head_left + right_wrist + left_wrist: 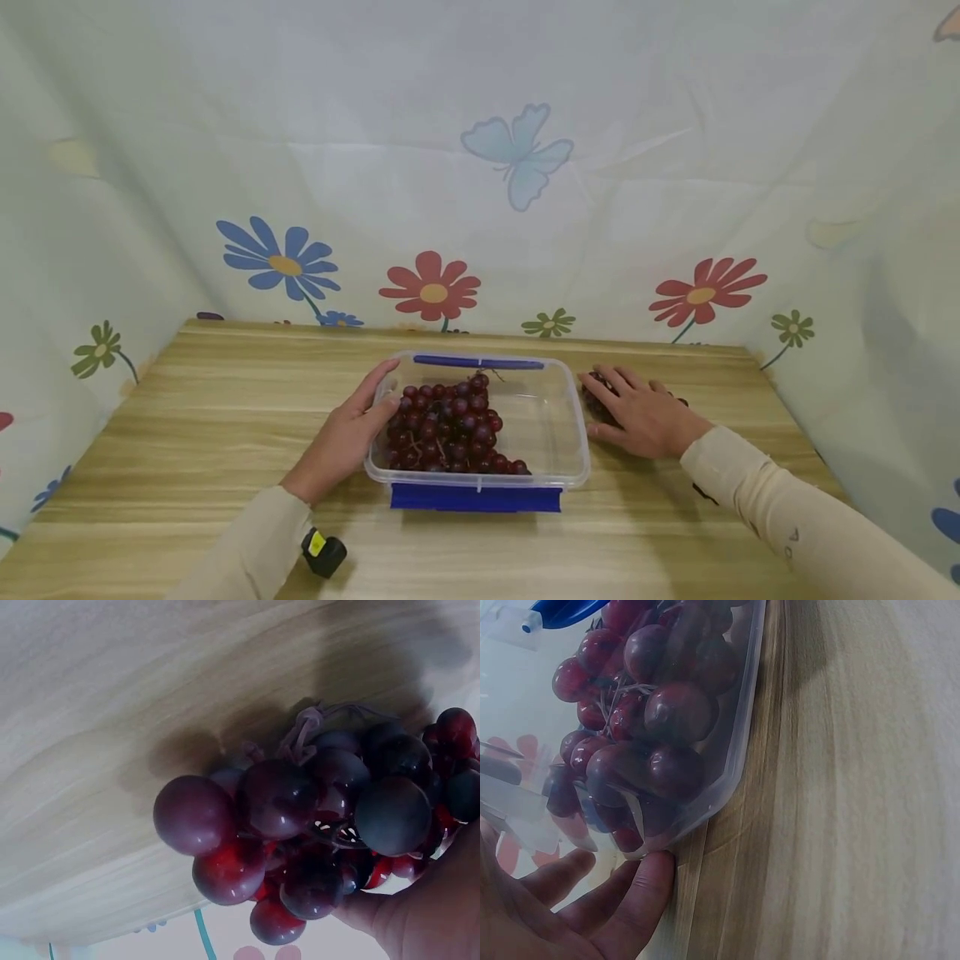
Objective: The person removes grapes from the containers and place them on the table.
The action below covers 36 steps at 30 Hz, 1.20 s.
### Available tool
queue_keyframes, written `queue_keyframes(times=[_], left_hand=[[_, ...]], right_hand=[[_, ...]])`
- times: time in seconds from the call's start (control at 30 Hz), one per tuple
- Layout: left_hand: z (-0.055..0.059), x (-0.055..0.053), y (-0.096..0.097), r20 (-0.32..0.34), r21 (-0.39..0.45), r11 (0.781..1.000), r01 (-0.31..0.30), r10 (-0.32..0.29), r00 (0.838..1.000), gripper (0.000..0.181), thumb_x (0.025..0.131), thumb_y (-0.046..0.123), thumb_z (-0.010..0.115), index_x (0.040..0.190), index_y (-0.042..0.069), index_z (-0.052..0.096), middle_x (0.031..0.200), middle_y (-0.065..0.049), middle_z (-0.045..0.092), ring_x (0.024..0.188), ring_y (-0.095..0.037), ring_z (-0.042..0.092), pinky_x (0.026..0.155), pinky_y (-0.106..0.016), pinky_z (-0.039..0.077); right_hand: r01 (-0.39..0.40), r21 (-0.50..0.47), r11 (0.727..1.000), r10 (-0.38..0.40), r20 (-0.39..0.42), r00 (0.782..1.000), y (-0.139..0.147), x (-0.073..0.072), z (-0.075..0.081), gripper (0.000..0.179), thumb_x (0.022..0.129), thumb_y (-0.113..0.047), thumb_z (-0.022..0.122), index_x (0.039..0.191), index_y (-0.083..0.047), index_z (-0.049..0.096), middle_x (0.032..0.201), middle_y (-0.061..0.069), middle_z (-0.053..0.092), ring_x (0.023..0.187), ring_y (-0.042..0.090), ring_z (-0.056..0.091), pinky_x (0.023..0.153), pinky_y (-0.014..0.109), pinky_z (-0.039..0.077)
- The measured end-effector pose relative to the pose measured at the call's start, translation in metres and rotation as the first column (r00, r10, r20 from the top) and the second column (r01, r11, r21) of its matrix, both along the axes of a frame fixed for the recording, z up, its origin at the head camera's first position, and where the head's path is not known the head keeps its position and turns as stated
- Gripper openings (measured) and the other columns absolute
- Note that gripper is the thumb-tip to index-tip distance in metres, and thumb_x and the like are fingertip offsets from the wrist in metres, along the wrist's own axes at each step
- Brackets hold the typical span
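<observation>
A clear plastic food box (546,446) with blue clips stands on the table, with a bunch of dark red grapes (450,421) filling its left side. At the box's left wall, my left hand (341,442) holds on, thumb at the rim. The left wrist view has its fingertips (649,881) against the lower corner of the box. To the right of the box, my right hand (641,417) grips a second bunch of grapes (300,817) from above. Most of this bunch is hidden under the hand in the head view.
A wood-grain table (225,400) carries everything. Behind it hangs a pale cloth (360,183) printed with flowers and a butterfly, and the same cloth closes both sides. A black device with a yellow mark (322,552) sits at the left wrist.
</observation>
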<state>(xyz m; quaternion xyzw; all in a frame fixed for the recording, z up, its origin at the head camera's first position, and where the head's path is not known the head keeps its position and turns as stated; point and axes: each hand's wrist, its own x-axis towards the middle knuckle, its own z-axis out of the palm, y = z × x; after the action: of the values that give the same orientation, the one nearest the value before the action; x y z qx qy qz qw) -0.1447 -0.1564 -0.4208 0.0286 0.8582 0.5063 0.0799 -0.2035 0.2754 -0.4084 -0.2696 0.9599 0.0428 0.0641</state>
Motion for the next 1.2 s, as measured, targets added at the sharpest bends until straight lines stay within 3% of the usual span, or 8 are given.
queue_keyframes(times=[0.37,0.83,1.2], left_hand=[[-0.0004,-0.0023,0.0007,0.003,-0.003,1.000,0.005,-0.005,1.000,0.053,0.113,0.045,0.037,0.162,0.053,0.019,0.174,-0.013,0.023,0.156,-0.049,0.030,0.116,-0.074,0.033],[-0.0010,-0.0004,0.0008,-0.005,-0.001,1.000,0.007,-0.007,1.000,0.053,0.113,0.045,0.037,0.162,0.052,0.019,0.175,-0.011,0.021,0.159,-0.046,0.025,0.119,-0.074,0.027],[-0.0025,-0.0004,-0.0006,-0.011,0.006,1.000,0.010,-0.010,1.000,0.053,0.113,0.047,0.037,0.162,0.052,0.019,0.175,-0.009,0.020,0.160,-0.044,0.023,0.121,-0.072,0.026]], right_hand=[[0.018,-0.023,1.000,-0.019,-0.014,1.000,0.0036,0.0011,0.0034,0.078,0.103,-0.063,0.050,0.166,-0.024,0.027,0.171,0.013,0.031,0.156,0.045,0.030,0.114,0.082,0.028],[-0.092,-0.043,0.995,0.087,-0.110,0.990,0.0078,0.0034,0.0037,0.076,0.106,-0.056,0.047,0.166,-0.013,0.027,0.173,0.015,0.027,0.158,0.041,0.029,0.126,0.066,0.028],[-0.084,-0.076,0.994,0.079,-0.073,0.994,0.0087,0.0041,0.0052,0.073,0.109,-0.050,0.044,0.167,-0.009,0.024,0.174,0.015,0.024,0.160,0.040,0.025,0.129,0.063,0.022]])
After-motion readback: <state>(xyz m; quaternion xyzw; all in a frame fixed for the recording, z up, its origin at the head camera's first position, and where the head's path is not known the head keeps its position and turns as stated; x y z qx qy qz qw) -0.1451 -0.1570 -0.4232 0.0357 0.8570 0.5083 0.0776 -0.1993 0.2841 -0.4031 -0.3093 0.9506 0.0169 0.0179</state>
